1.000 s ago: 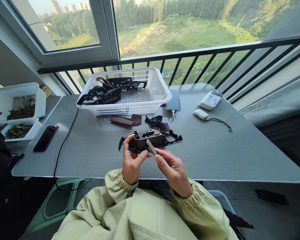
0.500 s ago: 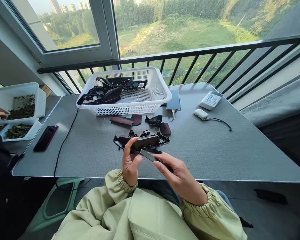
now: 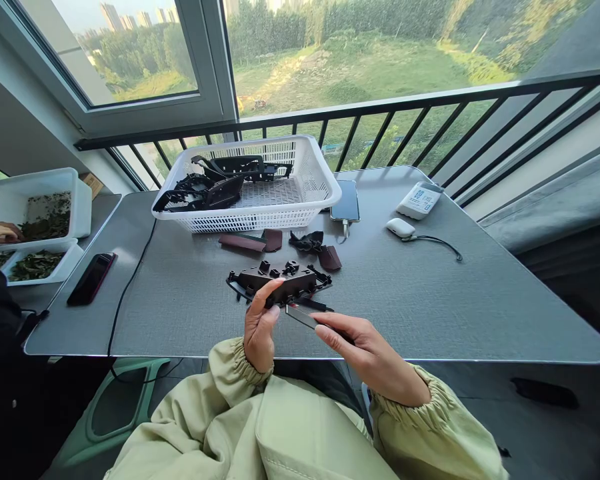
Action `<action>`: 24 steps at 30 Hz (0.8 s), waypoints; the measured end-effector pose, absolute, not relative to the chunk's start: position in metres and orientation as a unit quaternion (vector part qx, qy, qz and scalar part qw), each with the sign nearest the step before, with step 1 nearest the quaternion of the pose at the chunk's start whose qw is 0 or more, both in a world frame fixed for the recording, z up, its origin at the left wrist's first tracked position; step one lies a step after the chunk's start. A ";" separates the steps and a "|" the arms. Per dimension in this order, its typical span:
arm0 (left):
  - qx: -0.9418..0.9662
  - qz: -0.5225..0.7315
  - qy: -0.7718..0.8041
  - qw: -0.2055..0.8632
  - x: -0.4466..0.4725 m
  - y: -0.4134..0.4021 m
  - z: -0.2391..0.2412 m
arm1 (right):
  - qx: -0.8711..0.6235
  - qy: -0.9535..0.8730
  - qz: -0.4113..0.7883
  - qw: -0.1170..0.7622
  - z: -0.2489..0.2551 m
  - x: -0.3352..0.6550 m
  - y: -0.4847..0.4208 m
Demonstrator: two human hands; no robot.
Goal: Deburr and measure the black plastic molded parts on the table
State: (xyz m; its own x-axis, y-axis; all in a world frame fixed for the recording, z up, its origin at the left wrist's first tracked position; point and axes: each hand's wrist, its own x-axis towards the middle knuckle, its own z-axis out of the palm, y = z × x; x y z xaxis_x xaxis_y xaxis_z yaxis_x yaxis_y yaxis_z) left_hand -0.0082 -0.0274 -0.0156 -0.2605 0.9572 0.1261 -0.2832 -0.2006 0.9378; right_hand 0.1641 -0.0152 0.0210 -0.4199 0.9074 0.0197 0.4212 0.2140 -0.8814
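Over the front half of the table, my left hand is closed on a black moulded plastic part with clips and raised posts along its back. The index finger lies on top of the part and the thumb presses its near edge. My right hand pinches a flat grey bar-shaped tool. The tool's squared tip is close to the near edge of the part, beside my left thumb; whether they touch I cannot tell. Dark maroon sheet pieces and a crumpled black scrap lie behind the part.
A white basket with several black plastic parts stands at the back. A charging phone, a white device and a white case are to its right. Left are another phone, a cable, leaf-filled tubs and another person's hand.
My right hand and the grey tool have shifted slightly right. The black part has turned a little in my left hand, its right end drawing in leftward.
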 end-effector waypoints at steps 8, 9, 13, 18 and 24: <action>0.309 0.683 0.459 0.477 -0.005 -0.022 -0.004 | -0.491 -0.707 0.432 0.268 0.019 0.162 -0.015; 0.303 0.682 0.459 0.482 -0.006 -0.022 -0.004 | -0.494 -0.708 0.432 0.260 0.019 0.162 -0.016; 0.290 0.682 0.446 0.502 -0.006 -0.022 -0.002 | -0.495 -0.710 0.433 0.252 0.021 0.162 -0.016; 0.286 0.685 0.446 0.501 -0.006 -0.023 -0.004 | -0.496 -0.716 0.430 0.239 0.024 0.165 -0.016; 0.254 0.701 0.432 0.507 -0.004 -0.022 0.001 | -0.486 -0.698 0.448 0.275 0.024 0.165 -0.016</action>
State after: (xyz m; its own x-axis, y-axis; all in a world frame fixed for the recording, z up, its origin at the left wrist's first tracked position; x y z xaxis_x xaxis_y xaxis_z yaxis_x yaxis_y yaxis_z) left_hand -0.0042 -0.0222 0.0008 -0.3567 0.9307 -0.0811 -0.4916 -0.1131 0.8634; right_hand 0.1646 -0.0163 0.0242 -0.3763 0.9251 -0.0517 0.4313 0.1255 -0.8934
